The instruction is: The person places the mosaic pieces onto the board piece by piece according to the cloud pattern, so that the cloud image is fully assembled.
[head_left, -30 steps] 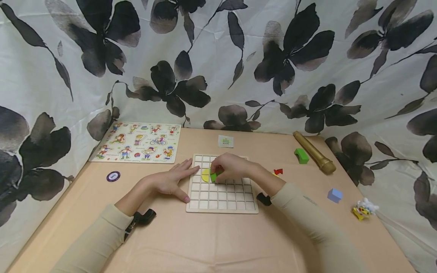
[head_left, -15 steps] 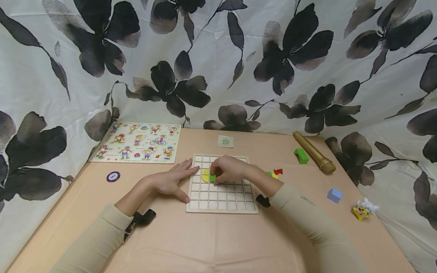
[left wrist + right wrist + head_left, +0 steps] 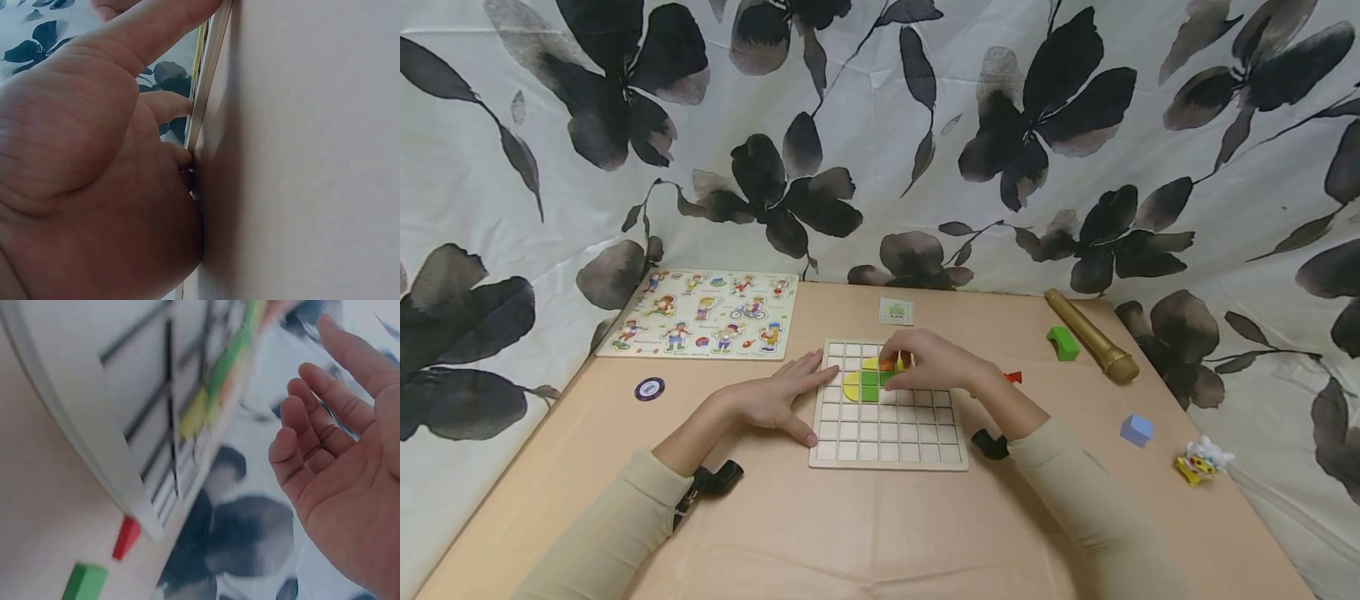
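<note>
A white gridded board (image 3: 887,452) lies on the table in the head view. Green square pieces (image 3: 870,387) sit on its upper cells, with a yellow rounded piece (image 3: 852,387) at their left and an orange piece (image 3: 887,365) above, partly hidden by fingers. My left hand (image 3: 775,398) rests at the board's left edge, fingers spread and thumb on the lower corner; the left wrist view shows its palm (image 3: 81,150) beside the edge. My right hand (image 3: 928,360) hovers over the pieces. In the right wrist view its loosely bent fingers (image 3: 344,403) hold nothing.
Right of the board lies a small red piece (image 3: 1013,377). Farther right are a green arch block (image 3: 1063,342), a gold microphone (image 3: 1090,335), a blue block (image 3: 1137,430) and a small toy figure (image 3: 1202,460). A picture board (image 3: 707,313), a round chip (image 3: 650,389) and a card (image 3: 897,312) lie around.
My right hand has let go of a green piece, now lying on the board, and has shifted right with its fingers opened. My left hand stays in place.
</note>
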### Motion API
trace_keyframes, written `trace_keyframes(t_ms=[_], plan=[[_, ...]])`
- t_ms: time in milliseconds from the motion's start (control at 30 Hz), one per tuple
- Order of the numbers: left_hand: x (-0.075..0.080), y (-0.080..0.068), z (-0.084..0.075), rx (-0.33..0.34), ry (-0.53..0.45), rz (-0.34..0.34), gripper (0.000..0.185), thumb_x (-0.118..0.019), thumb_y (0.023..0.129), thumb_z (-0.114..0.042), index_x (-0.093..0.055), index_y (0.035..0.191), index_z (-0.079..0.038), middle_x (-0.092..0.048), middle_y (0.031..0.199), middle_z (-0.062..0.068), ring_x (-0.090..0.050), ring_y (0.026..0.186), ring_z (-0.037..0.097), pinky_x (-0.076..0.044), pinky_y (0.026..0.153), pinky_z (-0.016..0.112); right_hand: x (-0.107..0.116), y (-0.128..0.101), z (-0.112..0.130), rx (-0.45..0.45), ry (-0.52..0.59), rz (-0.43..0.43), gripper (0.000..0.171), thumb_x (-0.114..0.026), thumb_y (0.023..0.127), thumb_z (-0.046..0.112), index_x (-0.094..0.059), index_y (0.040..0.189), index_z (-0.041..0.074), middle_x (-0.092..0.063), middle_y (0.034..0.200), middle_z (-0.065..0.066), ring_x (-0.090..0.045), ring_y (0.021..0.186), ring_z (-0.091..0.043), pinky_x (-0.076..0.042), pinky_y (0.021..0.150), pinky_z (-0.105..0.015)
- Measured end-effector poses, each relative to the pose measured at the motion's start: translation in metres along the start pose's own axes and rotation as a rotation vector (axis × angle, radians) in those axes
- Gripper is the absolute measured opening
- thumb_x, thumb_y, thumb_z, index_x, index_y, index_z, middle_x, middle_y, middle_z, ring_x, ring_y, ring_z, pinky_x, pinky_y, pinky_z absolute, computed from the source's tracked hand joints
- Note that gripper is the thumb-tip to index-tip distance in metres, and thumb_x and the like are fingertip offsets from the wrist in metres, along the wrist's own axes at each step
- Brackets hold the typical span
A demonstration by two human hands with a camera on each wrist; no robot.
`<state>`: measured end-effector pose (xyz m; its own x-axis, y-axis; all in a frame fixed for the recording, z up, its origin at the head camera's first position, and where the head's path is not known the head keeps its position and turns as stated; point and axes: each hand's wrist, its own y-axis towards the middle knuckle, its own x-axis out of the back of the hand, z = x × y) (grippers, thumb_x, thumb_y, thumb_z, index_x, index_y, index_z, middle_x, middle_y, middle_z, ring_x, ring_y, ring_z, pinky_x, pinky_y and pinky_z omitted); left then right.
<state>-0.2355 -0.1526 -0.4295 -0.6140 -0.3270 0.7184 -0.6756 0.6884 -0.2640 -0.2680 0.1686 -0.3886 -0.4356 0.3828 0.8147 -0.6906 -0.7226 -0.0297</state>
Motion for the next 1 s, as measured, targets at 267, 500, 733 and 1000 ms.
trace_keyframes(t_ms=[267,500,733,1000], plan=[[-0.001,0.000,-0.001,-0.004,0.009,-0.003,0.117,-0.088,0.077,-0.049,-0.022,0.168,-0.018,0.009,0.175,0.018,0.011,0.161,0.042,-0.001,0.127,0.066,0.028,-0.040,-0.021,-0.120,0.071,-0.205,0.033,-0.083,0.090,0.023,-0.073,0.120,0.019,-0.071,0.110,-0.009,-0.059,0.092,-0.020,-0.052,0.076,-0.036],[0.000,-0.001,-0.002,-0.005,0.004,-0.001,0.118,-0.089,0.077,-0.049,-0.021,0.168,-0.017,0.010,0.175,0.018,0.011,0.161,0.042,0.001,0.127,0.066,0.039,-0.067,-0.051,-0.231,0.090,-0.164,0.030,-0.081,0.090,0.019,-0.074,0.119,0.013,-0.071,0.105,-0.004,-0.061,0.094,-0.022,-0.053,0.080,-0.036],[0.000,-0.001,-0.001,-0.018,0.009,-0.005,0.119,-0.088,0.077,-0.050,-0.021,0.168,-0.017,0.009,0.175,0.020,0.011,0.161,0.043,0.001,0.127,0.066,0.041,-0.080,-0.068,-0.312,0.092,0.038,0.022,-0.087,0.080,0.006,-0.076,0.100,0.009,-0.068,0.088,-0.005,-0.058,0.084,-0.022,-0.050,0.072,-0.033],[-0.001,-0.001,0.000,-0.024,0.011,-0.008,0.119,-0.088,0.077,-0.051,-0.021,0.168,-0.016,0.009,0.174,0.020,0.011,0.161,0.044,0.002,0.127,0.066,0.033,-0.078,-0.075,-0.352,0.075,0.117,0.021,-0.085,0.079,-0.002,-0.075,0.095,0.008,-0.066,0.086,-0.005,-0.056,0.081,-0.018,-0.050,0.068,-0.030]])
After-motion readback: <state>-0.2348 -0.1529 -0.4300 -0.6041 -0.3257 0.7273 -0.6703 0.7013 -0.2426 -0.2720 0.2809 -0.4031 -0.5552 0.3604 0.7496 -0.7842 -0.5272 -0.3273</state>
